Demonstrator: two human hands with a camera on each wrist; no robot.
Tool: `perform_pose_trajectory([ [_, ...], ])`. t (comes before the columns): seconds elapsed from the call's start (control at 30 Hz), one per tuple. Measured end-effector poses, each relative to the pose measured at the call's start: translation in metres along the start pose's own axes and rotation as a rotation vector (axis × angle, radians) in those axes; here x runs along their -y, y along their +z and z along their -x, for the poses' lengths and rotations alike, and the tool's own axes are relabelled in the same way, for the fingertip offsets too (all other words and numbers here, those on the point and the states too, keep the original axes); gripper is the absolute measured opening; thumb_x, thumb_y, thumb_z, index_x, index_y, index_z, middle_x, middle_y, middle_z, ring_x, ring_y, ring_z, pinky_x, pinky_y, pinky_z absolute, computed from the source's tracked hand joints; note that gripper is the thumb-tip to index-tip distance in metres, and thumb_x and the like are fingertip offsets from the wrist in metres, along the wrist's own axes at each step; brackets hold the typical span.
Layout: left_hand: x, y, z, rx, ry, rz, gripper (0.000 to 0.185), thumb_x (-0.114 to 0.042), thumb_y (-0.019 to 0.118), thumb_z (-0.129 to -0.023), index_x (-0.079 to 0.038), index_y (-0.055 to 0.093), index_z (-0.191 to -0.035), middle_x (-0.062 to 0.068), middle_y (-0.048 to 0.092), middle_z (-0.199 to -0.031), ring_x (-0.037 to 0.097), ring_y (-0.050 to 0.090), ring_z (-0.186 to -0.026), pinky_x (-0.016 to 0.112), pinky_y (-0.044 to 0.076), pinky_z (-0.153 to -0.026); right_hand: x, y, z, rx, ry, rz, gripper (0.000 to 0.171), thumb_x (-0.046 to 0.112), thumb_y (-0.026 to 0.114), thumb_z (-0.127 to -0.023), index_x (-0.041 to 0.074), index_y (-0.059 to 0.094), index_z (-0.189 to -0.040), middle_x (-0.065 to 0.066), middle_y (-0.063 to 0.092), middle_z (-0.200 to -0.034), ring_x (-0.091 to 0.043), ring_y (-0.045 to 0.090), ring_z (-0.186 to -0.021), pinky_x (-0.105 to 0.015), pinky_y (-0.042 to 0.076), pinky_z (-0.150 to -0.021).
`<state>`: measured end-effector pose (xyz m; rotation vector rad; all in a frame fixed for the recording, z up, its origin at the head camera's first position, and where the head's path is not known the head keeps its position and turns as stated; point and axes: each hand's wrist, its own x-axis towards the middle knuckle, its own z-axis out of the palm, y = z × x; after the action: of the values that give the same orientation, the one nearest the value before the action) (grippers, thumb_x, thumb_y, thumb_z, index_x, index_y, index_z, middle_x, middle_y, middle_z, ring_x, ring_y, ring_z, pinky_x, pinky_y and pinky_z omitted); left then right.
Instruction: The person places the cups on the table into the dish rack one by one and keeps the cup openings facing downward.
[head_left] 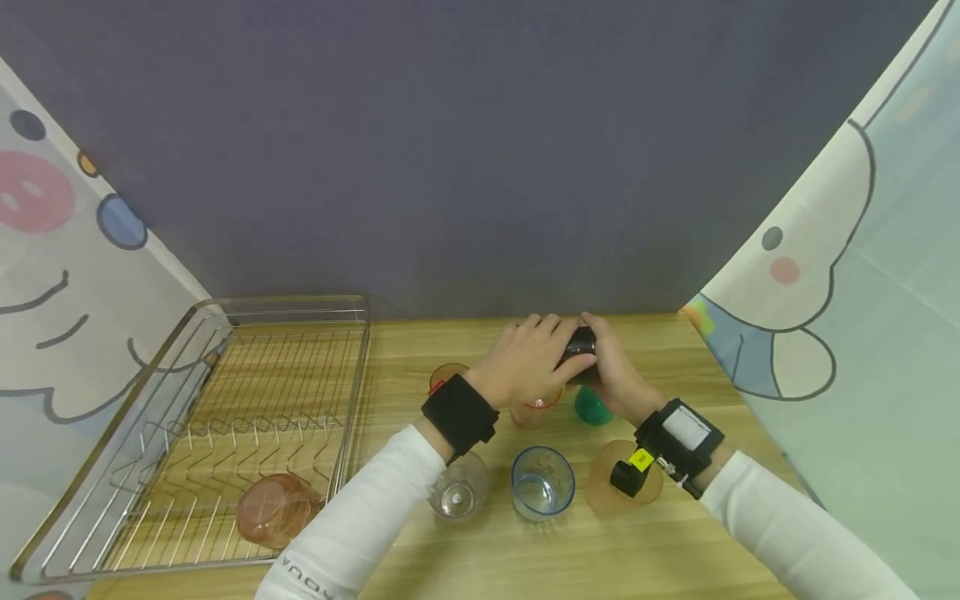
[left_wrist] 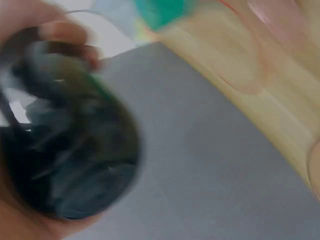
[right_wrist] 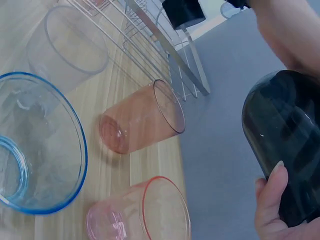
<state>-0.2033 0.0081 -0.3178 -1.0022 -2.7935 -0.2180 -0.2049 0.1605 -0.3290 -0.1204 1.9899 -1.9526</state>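
A dark, see-through drinking glass (head_left: 581, 343) is held between both hands above the far part of the table. My left hand (head_left: 528, 354) grips it from the left, thumb across its near side. From the right, my right hand (head_left: 611, 371) holds it with the fingers wrapped round. The glass (right_wrist: 287, 135) shows a rounded end in the right wrist view; the left wrist view blurs it. Below the hands stand a pink glass with a red rim (head_left: 531, 412) and a green glass (head_left: 592, 408), both partly hidden. A brownish glass (head_left: 447, 375) is beside my left wrist.
Nearer stand a clear glass (head_left: 459, 493), a blue-rimmed glass (head_left: 543, 483) and an orange-tinted glass (head_left: 611, 492), partly behind the right wrist camera. At left a wire dish rack (head_left: 358, 367) holds a tilted brownish glass (head_left: 276, 510). A grey panel (head_left: 465, 167) rises behind the wooden table.
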Motion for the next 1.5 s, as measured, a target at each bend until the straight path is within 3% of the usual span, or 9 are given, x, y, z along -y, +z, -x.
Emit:
perform_pose_trajectory([
  [0.17,0.004,-0.011,0.004,0.15,-0.013,0.182,0.055,-0.047,0.029,-0.098,-0.013,0.033,-0.141,0.007,0.045,-0.138,0.023,0.045,-0.125,0.04,0.042,-0.101,-0.005,0.002,0.0,0.047,0.01,0.048,0.051,0.06,0.027,-0.093,0.016,0.053,-0.092,0.003,0.057,-0.083,-0.013,0.055,-0.069,-0.03,0.048,-0.065],
  [0.27,0.015,-0.011,0.008,0.128,0.018,0.321,0.054,-0.045,0.039,-0.097,-0.015,0.035,-0.142,0.005,0.045,-0.14,0.019,0.045,-0.126,0.035,0.04,-0.103,-0.007,0.004,0.001,0.051,-0.007,0.076,0.049,0.058,0.028,-0.094,0.017,0.053,-0.1,0.002,0.053,-0.097,-0.014,0.052,-0.088,-0.034,0.042,-0.083],
  [0.43,0.033,-0.004,0.018,-0.131,-0.033,0.636,0.055,-0.053,0.063,-0.081,-0.03,0.052,-0.13,-0.007,0.06,-0.123,0.012,0.058,-0.105,0.032,0.049,-0.087,-0.003,0.011,0.002,0.067,-0.086,0.031,0.048,0.056,0.026,-0.095,0.016,0.051,-0.107,0.002,0.05,-0.103,-0.015,0.05,-0.095,-0.036,0.037,-0.091],
  [0.53,0.037,0.002,0.025,-0.293,-0.059,0.802,0.052,-0.048,0.072,-0.075,-0.033,0.058,-0.122,-0.011,0.061,-0.114,0.007,0.058,-0.097,0.029,0.051,-0.08,0.001,0.018,0.001,0.057,-0.116,0.009,0.046,0.053,0.026,-0.095,0.015,0.05,-0.104,0.002,0.051,-0.097,-0.015,0.049,-0.088,-0.032,0.04,-0.081],
  [0.7,0.031,0.017,0.032,-0.525,-0.116,1.01,0.029,-0.029,0.062,-0.089,-0.015,0.063,-0.115,0.001,0.061,-0.112,0.012,0.057,-0.101,0.025,0.049,-0.085,-0.001,0.031,0.0,-0.014,-0.11,-0.043,0.04,0.046,0.027,-0.096,0.015,0.053,-0.096,0.002,0.054,-0.088,-0.015,0.05,-0.074,-0.028,0.041,-0.064],
  [0.9,0.019,0.024,0.037,-0.733,-0.299,1.313,0.024,-0.022,0.052,-0.095,-0.002,0.058,-0.106,0.01,0.058,-0.106,0.018,0.055,-0.094,0.023,0.046,-0.081,-0.001,0.042,0.001,-0.048,-0.111,-0.089,0.033,0.042,0.026,-0.095,0.023,0.052,-0.102,0.003,0.051,-0.098,-0.013,0.051,-0.077,-0.027,0.043,-0.06],
  [1.17,0.011,0.01,0.037,-0.687,-0.493,1.52,0.026,-0.032,0.058,-0.09,-0.012,0.057,-0.106,-0.002,0.056,-0.104,0.015,0.054,-0.096,0.028,0.046,-0.086,0.0,0.045,-0.003,-0.061,-0.162,-0.075,0.035,0.038,0.022,-0.097,0.02,0.051,-0.103,0.0,0.05,-0.1,-0.014,0.052,-0.077,-0.03,0.045,-0.059],
  [1.3,0.012,0.005,0.038,-0.639,-0.494,1.553,0.029,-0.037,0.058,-0.09,-0.015,0.056,-0.109,-0.001,0.055,-0.107,0.017,0.054,-0.097,0.03,0.046,-0.086,0.003,0.048,-0.003,-0.068,-0.213,-0.065,0.035,0.037,0.02,-0.098,0.02,0.05,-0.105,0.002,0.046,-0.106,-0.015,0.05,-0.088,-0.029,0.046,-0.071],
  [1.5,0.015,0.003,0.038,-0.693,-0.467,1.541,0.03,-0.036,0.061,-0.088,-0.014,0.056,-0.108,-0.001,0.056,-0.105,0.017,0.055,-0.094,0.028,0.048,-0.083,0.007,0.052,-0.005,-0.083,-0.247,-0.016,0.039,0.043,0.017,-0.098,0.019,0.046,-0.106,0.003,0.044,-0.108,-0.016,0.047,-0.097,-0.031,0.044,-0.08],
])
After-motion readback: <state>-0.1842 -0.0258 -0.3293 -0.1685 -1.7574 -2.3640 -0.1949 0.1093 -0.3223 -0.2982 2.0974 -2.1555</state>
